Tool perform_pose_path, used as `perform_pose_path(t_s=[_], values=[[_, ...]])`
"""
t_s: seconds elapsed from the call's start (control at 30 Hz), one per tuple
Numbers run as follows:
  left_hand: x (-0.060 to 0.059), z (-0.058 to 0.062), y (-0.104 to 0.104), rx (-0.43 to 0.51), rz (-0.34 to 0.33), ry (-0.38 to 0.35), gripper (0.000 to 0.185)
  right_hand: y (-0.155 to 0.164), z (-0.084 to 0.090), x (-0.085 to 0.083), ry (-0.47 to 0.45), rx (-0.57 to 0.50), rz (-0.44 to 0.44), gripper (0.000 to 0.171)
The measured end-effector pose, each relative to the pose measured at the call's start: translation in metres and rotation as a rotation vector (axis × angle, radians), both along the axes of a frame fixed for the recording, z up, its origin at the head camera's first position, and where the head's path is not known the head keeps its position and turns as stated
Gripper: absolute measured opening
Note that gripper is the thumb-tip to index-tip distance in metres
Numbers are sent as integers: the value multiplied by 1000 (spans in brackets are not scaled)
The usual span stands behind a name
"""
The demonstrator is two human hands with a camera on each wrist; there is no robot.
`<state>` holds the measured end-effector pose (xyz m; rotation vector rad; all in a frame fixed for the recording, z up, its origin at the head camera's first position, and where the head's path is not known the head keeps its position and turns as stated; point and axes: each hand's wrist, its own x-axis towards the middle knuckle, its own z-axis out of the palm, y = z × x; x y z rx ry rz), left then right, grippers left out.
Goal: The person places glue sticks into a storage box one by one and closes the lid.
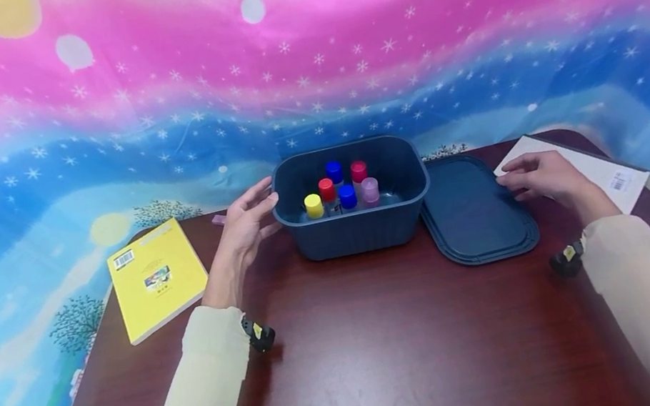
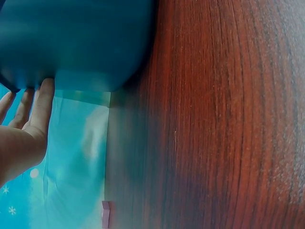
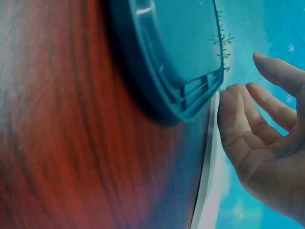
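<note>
A dark blue-grey plastic bin (image 1: 356, 232) stands on the table, holding several small bottles with coloured caps, among them a yellow cap (image 1: 314, 205) and a pale purple cap (image 1: 370, 189). My left hand (image 1: 246, 222) touches the bin's left end, its fingertips right at the wall below the rim; the left wrist view shows these fingers nearly straight. To the bin's right lies its matching flat lid (image 1: 476, 209). My right hand (image 1: 539, 178) hovers by the lid's right edge with loosely bent fingers. In the right wrist view its thumb is spread apart and nothing sits between the fingers.
A yellow book (image 1: 159, 279) lies at the table's left edge. On the right, partly under my right hand, is a white-backed book (image 1: 610, 174) with a barcode. A small purple piece (image 1: 219, 219) lies behind my left hand. Patterned cloth (image 1: 299, 55) hangs behind the table.
</note>
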<state>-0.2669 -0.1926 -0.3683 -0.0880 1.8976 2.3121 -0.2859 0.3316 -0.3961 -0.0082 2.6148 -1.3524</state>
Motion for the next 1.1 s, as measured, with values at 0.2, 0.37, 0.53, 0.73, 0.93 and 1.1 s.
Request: perform_pose_path(t_s=[0.2,0.37,0.53,0.73,0.93,1.1], values=[[1,1,0,16,-4,5,51,8,-9,0,-44,26,26,63],[2,1,-1,12,-6,1,52,7,-8,2,-84,67,51,64],[1,0,-1,15,1,3,51,4,-6,4,-118,111,79,60],[0,-1,0,18,-3,5,50,6,-9,1,-110,128,85,47],[0,1,1,9,0,2,50,10,-9,1,-118,94,95,51],[1,2,1,6,-4,-1,51,16,-10,2,-162,-14,83,57]])
